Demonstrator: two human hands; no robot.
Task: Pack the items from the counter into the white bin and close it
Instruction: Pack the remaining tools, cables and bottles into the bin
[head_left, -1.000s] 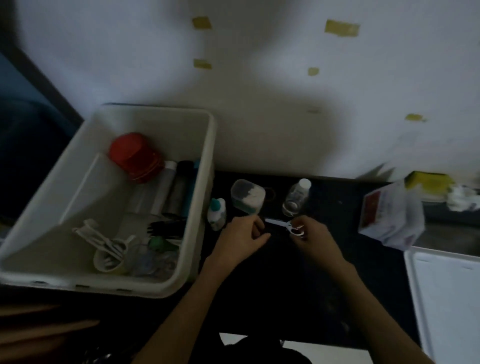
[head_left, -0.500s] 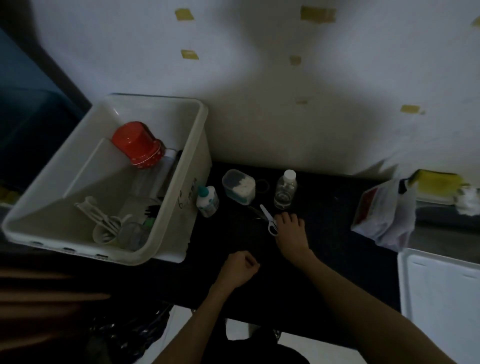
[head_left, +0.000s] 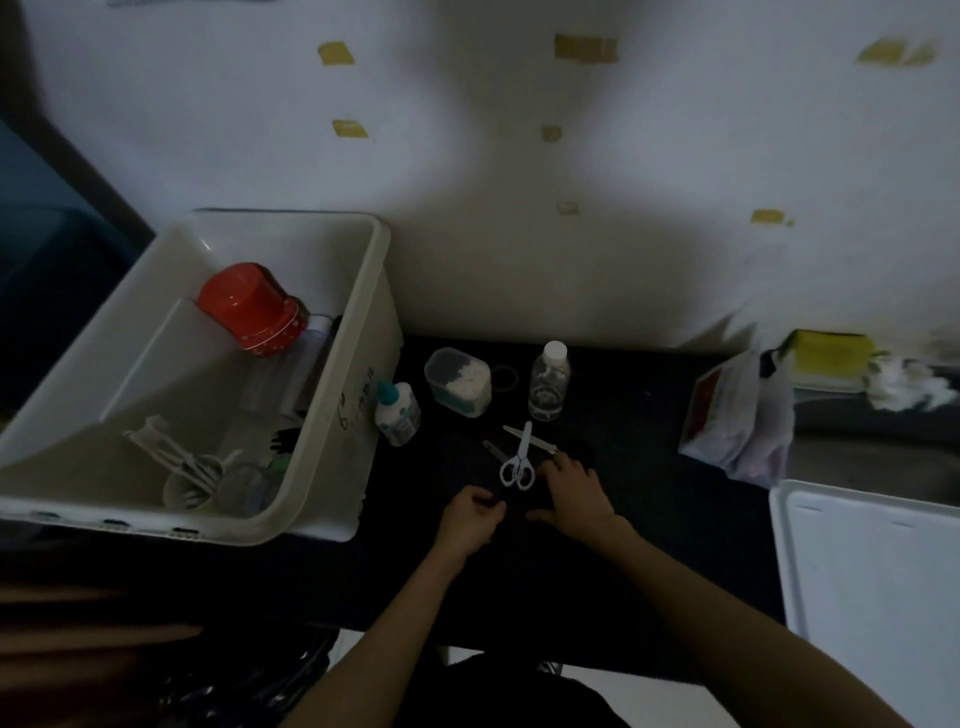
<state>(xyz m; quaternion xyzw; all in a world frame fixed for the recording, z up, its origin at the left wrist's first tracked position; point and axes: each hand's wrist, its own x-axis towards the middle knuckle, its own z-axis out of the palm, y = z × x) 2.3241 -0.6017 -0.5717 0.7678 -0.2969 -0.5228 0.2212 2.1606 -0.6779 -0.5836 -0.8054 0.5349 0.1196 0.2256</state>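
Setting: a dark counter (head_left: 649, 467) against a pale wall, seen from above in dim light.
White bin: the white bin (head_left: 332, 431) sits open at the left of the counter. Inside it lie a red cup (head_left: 249, 309) on its side, a clear bottle, white plastic utensils (head_left: 171, 457) and a few small things too dim to name.
Items on the counter: a small glue bottle (head_left: 397, 413) stands just beside the bin's right wall. Right of it are a clear tub of cotton swabs (head_left: 458, 381), a dark ring (head_left: 505, 376) and a small clear bottle with a white cap (head_left: 548, 389).
Scissors: small white scissors (head_left: 518, 460) lie on the counter in front of the clear bottle, crossing a thin pale stick.
Left hand: the left hand (head_left: 470, 522) is loosely curled near the counter; whether it holds anything cannot be told.
Right hand: the right hand (head_left: 571, 493) rests flat with fingers spread, just beside the scissors' handles, grasping nothing.
Lid: a white lid (head_left: 872, 587) lies at the far right.
Bag: a plastic bag (head_left: 737, 421) sits behind the lid.
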